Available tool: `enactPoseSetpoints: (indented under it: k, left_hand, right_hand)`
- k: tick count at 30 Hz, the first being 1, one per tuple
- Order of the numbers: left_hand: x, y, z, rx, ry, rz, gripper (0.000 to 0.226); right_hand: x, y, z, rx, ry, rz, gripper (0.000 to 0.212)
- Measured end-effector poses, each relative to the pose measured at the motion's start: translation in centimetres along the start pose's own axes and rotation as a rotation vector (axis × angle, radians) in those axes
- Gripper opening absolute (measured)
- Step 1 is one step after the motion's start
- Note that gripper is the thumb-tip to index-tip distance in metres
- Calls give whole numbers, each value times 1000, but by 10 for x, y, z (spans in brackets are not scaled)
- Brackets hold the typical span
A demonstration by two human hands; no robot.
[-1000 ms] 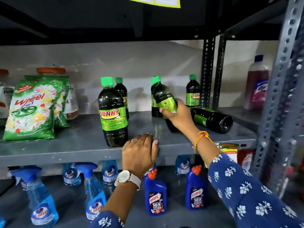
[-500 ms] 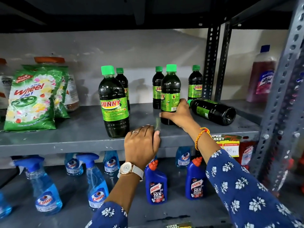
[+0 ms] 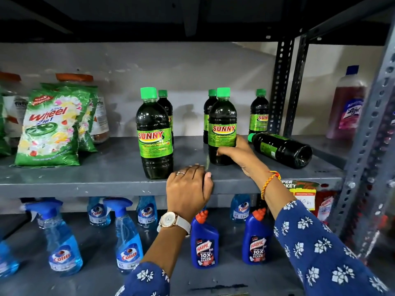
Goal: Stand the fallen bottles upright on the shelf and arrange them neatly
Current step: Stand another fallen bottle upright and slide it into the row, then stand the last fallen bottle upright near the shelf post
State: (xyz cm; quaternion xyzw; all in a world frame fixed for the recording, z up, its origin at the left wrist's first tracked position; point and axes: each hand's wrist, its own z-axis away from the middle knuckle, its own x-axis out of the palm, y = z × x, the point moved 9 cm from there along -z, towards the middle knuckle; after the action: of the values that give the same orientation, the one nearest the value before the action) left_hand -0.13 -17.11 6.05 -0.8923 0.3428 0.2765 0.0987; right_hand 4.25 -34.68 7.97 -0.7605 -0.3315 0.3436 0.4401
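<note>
Dark Sunny bottles with green caps stand on the grey shelf (image 3: 85, 180). My right hand (image 3: 237, 152) grips the lower part of an upright Sunny bottle (image 3: 222, 124) in the middle. My left hand (image 3: 189, 186) rests on the shelf's front edge, holding nothing. A larger upright bottle (image 3: 154, 133) stands just left of the hands. Three more upright ones stand at the back, one (image 3: 164, 103) behind the large bottle, one (image 3: 208, 112) behind the held bottle, one (image 3: 259, 113) at the right. One fallen bottle (image 3: 282, 149) lies on its side at the right, cap pointing left.
Green Wheel detergent packs (image 3: 51, 129) and jars stand at the shelf's left. Perforated steel uprights (image 3: 281, 86) rise at the right, with a pink Lizol bottle (image 3: 347, 103) beyond. Below are blue Colin spray bottles (image 3: 61, 244) and Harpic bottles (image 3: 204, 244).
My right hand has tilted the bottle from leaning to fully upright and turned it so the Sunny label faces front. My left hand has stayed on the shelf edge.
</note>
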Motion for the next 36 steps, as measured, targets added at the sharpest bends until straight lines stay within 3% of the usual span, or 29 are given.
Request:
enactPoseSetpoints:
  k: [5, 9, 14, 27, 33, 35, 36]
  left_hand:
    - [2, -1, 0, -13, -15, -9, 38]
    - [3, -2, -1, -14, -31, -2, 38]
    - [2, -2, -1, -21, -44, 1, 39]
    - [-3, 1, 1, -30, -1, 9, 34]
    - [-10, 2, 4, -58, 60, 70, 36]
    - [-15, 2, 10, -111, 126, 143, 38]
    - [-19, 7, 15, -105, 171, 174, 39]
  right_hand:
    - [5, -1, -1, -12, -24, 76, 62]
    - [4, -4, 2, -23, -19, 71, 59]
    - [0, -15, 13, -61, 5, 185, 31]
    - [-10, -29, 59, -161, -81, 218, 28]
    - [-6, -33, 65, -176, -154, 221, 33]
    - [-12, -39, 69, -163, -182, 107, 45]
    - [-26, -43, 67, -142, -104, 37, 60]
